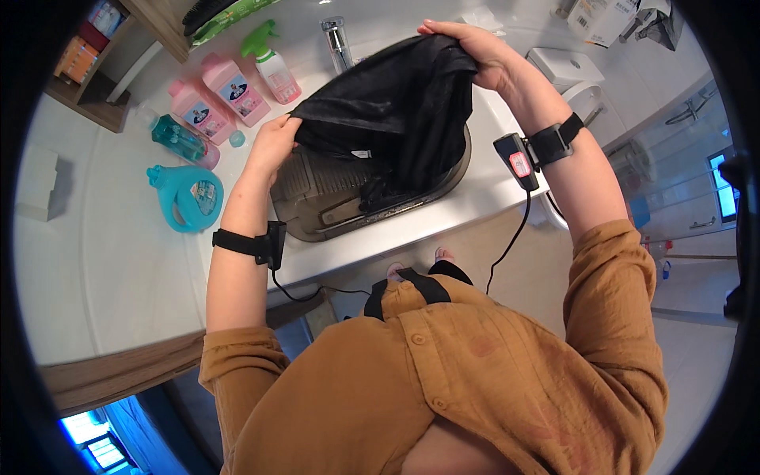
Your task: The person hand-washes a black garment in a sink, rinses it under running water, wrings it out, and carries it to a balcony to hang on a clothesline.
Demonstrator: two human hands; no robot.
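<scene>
A wet black garment (380,107) is stretched between my two hands above the washbasin (309,233). My left hand (275,145) pinches its left corner. At the far right, my right hand (484,56) grips the upper edge, where the cloth bunches and hangs in folds. A small white tag (361,154) shows on the garment's lower edge. The lower right part of the cloth droops into the basin, which holds dark water. Under the cloth lies a ridged washboard surface (332,172), partly hidden. A chrome faucet (337,44) stands behind the garment.
Left of the basin stand a blue detergent jug (187,199), a teal bottle (184,139), two pink bottles (237,92) and a green-topped spray bottle (273,71). A toilet (567,68) is at right. Cables (515,243) hang from bands on both forearms.
</scene>
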